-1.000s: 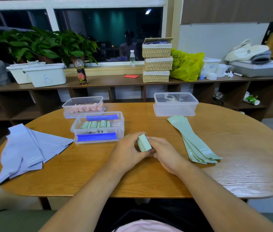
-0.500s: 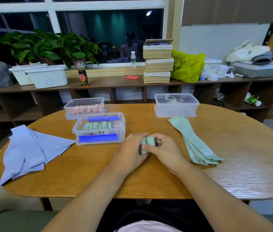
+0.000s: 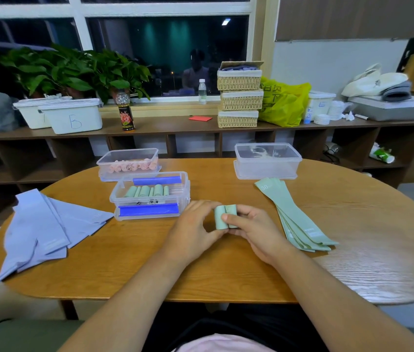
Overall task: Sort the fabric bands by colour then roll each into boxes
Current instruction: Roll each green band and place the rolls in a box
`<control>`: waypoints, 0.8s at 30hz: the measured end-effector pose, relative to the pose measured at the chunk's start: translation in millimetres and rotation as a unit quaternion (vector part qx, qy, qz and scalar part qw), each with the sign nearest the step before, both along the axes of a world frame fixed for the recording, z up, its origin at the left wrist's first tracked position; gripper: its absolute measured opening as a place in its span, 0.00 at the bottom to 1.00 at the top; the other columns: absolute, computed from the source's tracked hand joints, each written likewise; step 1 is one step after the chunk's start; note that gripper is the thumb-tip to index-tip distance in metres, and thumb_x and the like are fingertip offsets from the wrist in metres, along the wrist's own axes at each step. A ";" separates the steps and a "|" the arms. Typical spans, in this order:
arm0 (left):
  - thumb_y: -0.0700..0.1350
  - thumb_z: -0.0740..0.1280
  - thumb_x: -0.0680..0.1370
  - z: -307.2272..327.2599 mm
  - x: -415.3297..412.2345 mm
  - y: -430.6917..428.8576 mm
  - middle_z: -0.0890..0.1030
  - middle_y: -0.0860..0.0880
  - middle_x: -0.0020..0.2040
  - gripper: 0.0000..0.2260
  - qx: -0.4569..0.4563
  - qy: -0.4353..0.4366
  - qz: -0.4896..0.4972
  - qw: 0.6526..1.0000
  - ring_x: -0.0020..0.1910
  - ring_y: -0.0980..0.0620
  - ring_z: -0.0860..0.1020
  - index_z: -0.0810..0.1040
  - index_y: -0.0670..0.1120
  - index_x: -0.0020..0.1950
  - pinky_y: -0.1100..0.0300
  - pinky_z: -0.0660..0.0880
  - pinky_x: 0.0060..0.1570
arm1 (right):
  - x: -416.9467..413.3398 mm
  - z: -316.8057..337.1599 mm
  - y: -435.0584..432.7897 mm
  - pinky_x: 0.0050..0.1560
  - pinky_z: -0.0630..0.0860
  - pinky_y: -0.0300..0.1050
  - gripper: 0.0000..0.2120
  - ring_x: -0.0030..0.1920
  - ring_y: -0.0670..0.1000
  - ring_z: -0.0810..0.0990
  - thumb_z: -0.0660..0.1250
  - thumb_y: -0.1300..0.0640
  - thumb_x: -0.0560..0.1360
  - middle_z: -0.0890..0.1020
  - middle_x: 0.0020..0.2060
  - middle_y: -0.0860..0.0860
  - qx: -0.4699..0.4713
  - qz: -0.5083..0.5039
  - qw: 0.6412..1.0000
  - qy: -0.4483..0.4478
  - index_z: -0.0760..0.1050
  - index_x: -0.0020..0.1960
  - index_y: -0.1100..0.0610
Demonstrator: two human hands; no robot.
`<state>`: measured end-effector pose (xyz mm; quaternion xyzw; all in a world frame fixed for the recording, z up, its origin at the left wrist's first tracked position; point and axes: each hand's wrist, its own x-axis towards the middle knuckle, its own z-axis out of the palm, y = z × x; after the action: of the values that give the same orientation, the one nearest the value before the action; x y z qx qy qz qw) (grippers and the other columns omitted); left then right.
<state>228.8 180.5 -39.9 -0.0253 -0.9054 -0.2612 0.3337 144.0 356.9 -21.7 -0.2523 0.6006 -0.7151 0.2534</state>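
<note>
Both hands meet at the middle of the counter [image 3: 226, 275], just right of the clip-lid box [image 3: 150, 199]. The left hand [image 3: 195, 229] has its fingers curled against the left side of the green band [image 3: 219, 214]. The right hand [image 3: 254, 232] grips it from the right, thumb laid across the front. The band is held between the two hands, close above the counter surface. It now presents as two rolled lobes standing side by side. One second ago it showed as a single tilted block, held mainly in the left hand, with the right-hand fingers tucked underneath. Half a second ago the double-lobe form was already visible. The hands have not shifted noticeably relative to the box over this interval. Six finished green rolls [image 3: 147, 191] lie in a row inside the clip-lid box, unchanged. The flat green bands [image 3: 294, 219] remain fanned out to the right of the hands. The lilac bands [image 3: 43, 229] remain spread at the left end. The box of pink rolls [image 3: 128, 162] and the lidded clear box [image 3: 266, 161] stand behind, as before.
</note>
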 end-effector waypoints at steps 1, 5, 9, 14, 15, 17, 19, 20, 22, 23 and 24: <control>0.53 0.79 0.74 -0.4 0.0 -0.2 0.80 0.59 0.62 0.24 -0.008 -0.004 0.001 1.000 0.63 0.59 0.75 0.79 0.53 0.68 0.60 0.74 0.63 | 1.0 0.0 -0.5 0.61 0.83 0.51 0.12 0.58 0.56 0.86 0.74 0.61 0.79 0.88 0.55 0.58 0.005 -0.007 1.000 0.007 0.85 0.62 0.59; 0.49 0.76 0.76 -1.2 0.5 -1.4 0.78 0.56 0.67 0.26 -0.050 -0.004 -0.001 0.999 0.67 0.54 0.75 0.75 0.51 0.73 0.51 0.75 0.67 | 4.0 0.4 -2.8 0.60 0.83 0.50 0.11 0.56 0.53 0.86 0.78 0.58 0.77 0.88 0.53 0.54 0.037 -0.037 0.997 0.051 0.87 0.59 0.54; 0.47 0.76 0.77 3.5 11.1 -3.8 0.77 0.53 0.71 0.31 -0.072 0.010 0.010 0.997 0.71 0.53 0.74 0.70 0.51 0.79 0.53 0.72 0.72 | 4.5 7.5 -4.4 0.59 0.83 0.48 0.14 0.57 0.54 0.87 0.79 0.58 0.76 0.89 0.53 0.53 0.028 -0.047 0.998 0.045 0.86 0.60 0.54; 0.47 0.74 0.79 13.9 37.8 -34.8 0.78 0.54 0.70 0.25 -0.063 0.046 0.084 0.993 0.71 0.55 0.73 0.73 0.51 0.76 0.57 0.70 0.72 | 2.0 28.8 -13.3 0.63 0.83 0.54 0.15 0.56 0.52 0.88 0.79 0.57 0.75 0.89 0.52 0.51 0.048 -0.054 0.996 0.054 0.84 0.60 0.53; 0.47 0.74 0.79 14.8 43.2 -47.2 0.78 0.53 0.70 0.24 -0.063 0.044 0.110 0.991 0.71 0.55 0.73 0.74 0.51 0.74 0.57 0.69 0.72 | 2.3 34.6 -17.1 0.63 0.83 0.54 0.14 0.56 0.52 0.87 0.79 0.57 0.75 0.89 0.52 0.51 0.054 -0.048 0.996 0.058 0.84 0.61 0.54; 0.48 0.73 0.80 15.9 52.6 -73.1 0.78 0.53 0.70 0.21 -0.058 0.028 0.162 0.985 0.71 0.54 0.72 0.75 0.52 0.72 0.55 0.69 0.72 | 3.5 47.6 -27.5 0.63 0.83 0.53 0.13 0.55 0.52 0.87 0.78 0.57 0.76 0.89 0.52 0.52 0.055 -0.032 0.996 0.064 0.84 0.60 0.56; 0.49 0.71 0.81 16.3 59.4 -97.1 0.78 0.53 0.69 0.18 -0.050 0.009 0.206 0.977 0.71 0.54 0.73 0.76 0.53 0.70 0.52 0.72 0.70 | 5.6 61.4 -43.6 0.62 0.83 0.51 0.12 0.55 0.53 0.87 0.77 0.59 0.77 0.89 0.52 0.53 0.056 -0.015 0.996 0.071 0.84 0.60 0.57; 0.48 0.70 0.82 16.4 61.2 -105.9 0.79 0.53 0.68 0.16 -0.046 0.002 0.226 0.973 0.70 0.53 0.73 0.76 0.53 0.69 0.52 0.72 0.70 | 5.7 67.5 -53.8 0.61 0.84 0.50 0.12 0.56 0.54 0.87 0.77 0.60 0.77 0.89 0.52 0.54 0.060 -0.009 0.995 0.077 0.84 0.60 0.58; 0.47 0.68 0.83 15.5 62.5 -117.4 0.79 0.52 0.68 0.12 -0.036 -0.006 0.260 0.965 0.69 0.52 0.72 0.77 0.53 0.67 0.51 0.71 0.69 | 2.2 78.5 -78.9 0.59 0.84 0.48 0.12 0.56 0.54 0.87 0.77 0.61 0.78 0.88 0.53 0.55 0.075 -0.004 0.993 0.097 0.84 0.61 0.58; 0.48 0.67 0.84 15.2 62.8 -120.6 0.79 0.52 0.68 0.11 -0.032 -0.012 0.272 0.962 0.69 0.52 0.72 0.78 0.53 0.67 0.52 0.71 0.69 | -1.2 83.5 -93.4 0.58 0.85 0.48 0.12 0.55 0.54 0.88 0.76 0.62 0.78 0.89 0.53 0.55 0.084 -0.003 0.991 0.109 0.84 0.61 0.58; 0.48 0.66 0.84 14.4 61.9 -123.1 0.79 0.53 0.67 0.11 -0.029 -0.019 0.280 0.959 0.69 0.52 0.73 0.78 0.53 0.66 0.52 0.70 0.69 | -5.4 88.5 -107.9 0.58 0.85 0.49 0.11 0.55 0.53 0.88 0.76 0.62 0.78 0.89 0.52 0.54 0.096 -0.003 0.988 0.122 0.84 0.60 0.58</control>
<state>290.7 57.4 -25.5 0.2246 -0.8896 -0.1316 0.3752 138.6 249.0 66.8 -0.3103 0.6936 -0.6190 0.1986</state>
